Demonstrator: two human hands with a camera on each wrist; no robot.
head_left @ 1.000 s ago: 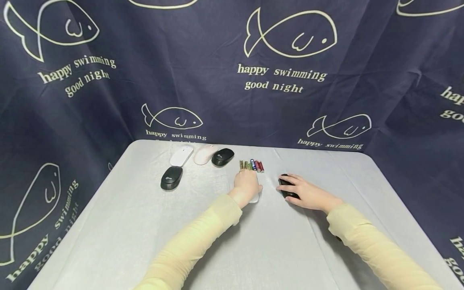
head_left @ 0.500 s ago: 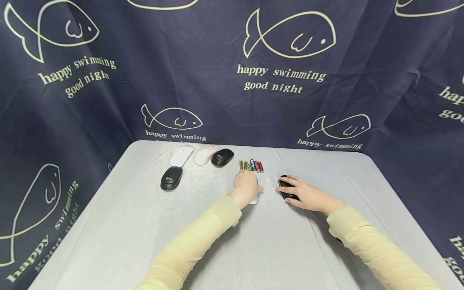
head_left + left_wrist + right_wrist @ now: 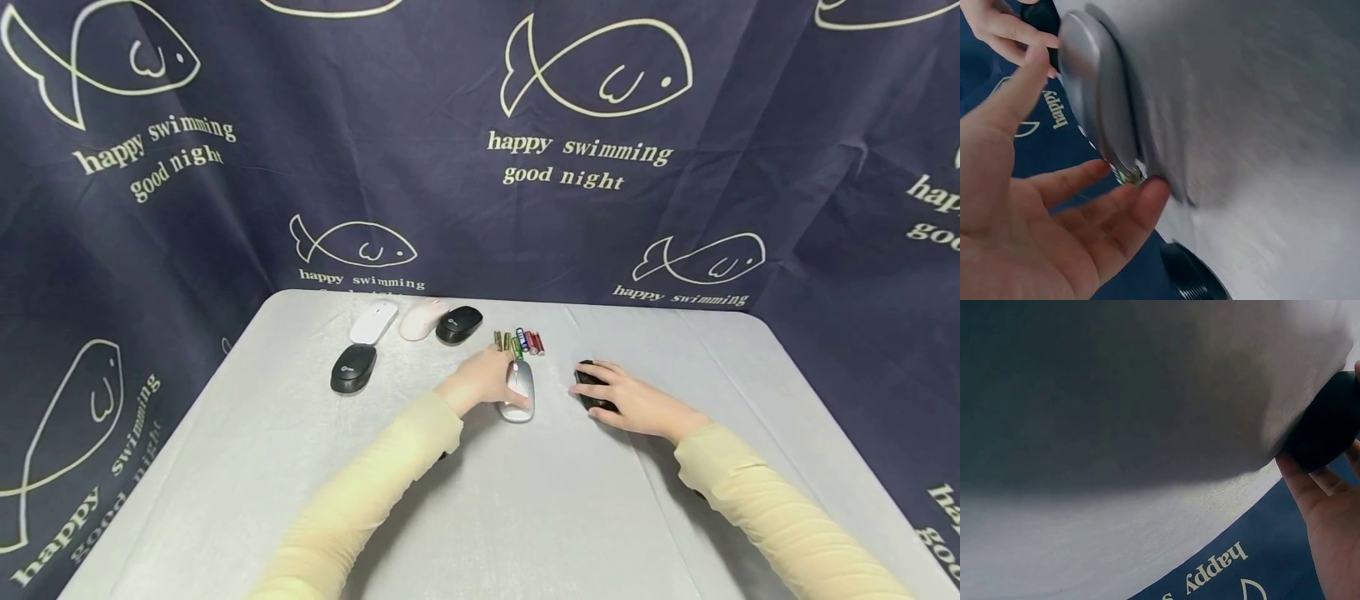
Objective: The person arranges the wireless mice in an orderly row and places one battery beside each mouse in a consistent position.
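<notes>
A silver computer mouse (image 3: 521,385) lies on the table in front of a row of several batteries (image 3: 519,341). My left hand (image 3: 487,379) is at its left side, thumb over the rear part and fingers near its front end. In the left wrist view the fingers of the left hand (image 3: 1054,206) are loosely extended around the silver mouse (image 3: 1094,87), not gripping it. To the right, my right hand (image 3: 633,402) holds a black mouse (image 3: 592,379) on the table, thumb and fingers around its sides. The right wrist view shows part of this black mouse (image 3: 1325,422).
At the back left stand a white mouse (image 3: 373,323), a pale pink mouse (image 3: 422,319) and a black mouse (image 3: 460,324). Another black mouse (image 3: 353,368) is nearer. A dark blue curtain (image 3: 465,208) hangs behind the pale table (image 3: 225,467).
My left hand has slid left off the top of the silver mouse, uncovering it, and its fingers have loosened. The right hand and its black mouse have stayed in place.
</notes>
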